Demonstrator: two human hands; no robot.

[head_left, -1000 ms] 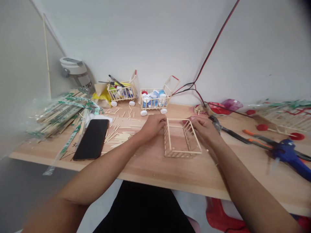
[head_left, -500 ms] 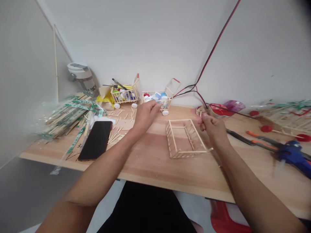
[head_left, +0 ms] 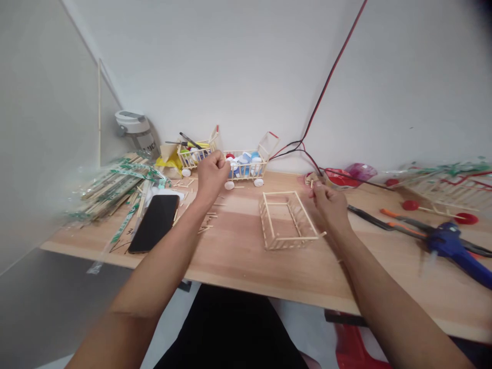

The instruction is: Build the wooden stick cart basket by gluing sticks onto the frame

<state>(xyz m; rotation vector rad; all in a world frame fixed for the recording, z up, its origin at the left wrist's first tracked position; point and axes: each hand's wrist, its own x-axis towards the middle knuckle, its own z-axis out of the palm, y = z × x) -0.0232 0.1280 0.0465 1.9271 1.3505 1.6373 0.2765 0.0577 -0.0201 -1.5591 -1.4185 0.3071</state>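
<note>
Left hand (head_left: 211,171) is raised in a clenched fist, forearm angled up, right by the stick carts (head_left: 246,166) – right hand (head_left: 329,207) is pinched up beside a tiny stick (head_left: 311,183), can't tell if the grip has it. Stick frame (head_left: 287,220) sits on the desk (head_left: 230,256) between them, just below that right hand.

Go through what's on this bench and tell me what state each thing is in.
Left hand, closed in a fist, raised above the table.
Right hand, fingers curled, above the frame's far corner.
Stick frame, open-topped, no wheels, resting on the table.
Wheeled stick cart, upright, full of bottle caps.
Phone, lying flat, screen dark.
Blue glue gun, lying on the table.
Stick bundles, wrapped in plastic.
</note>
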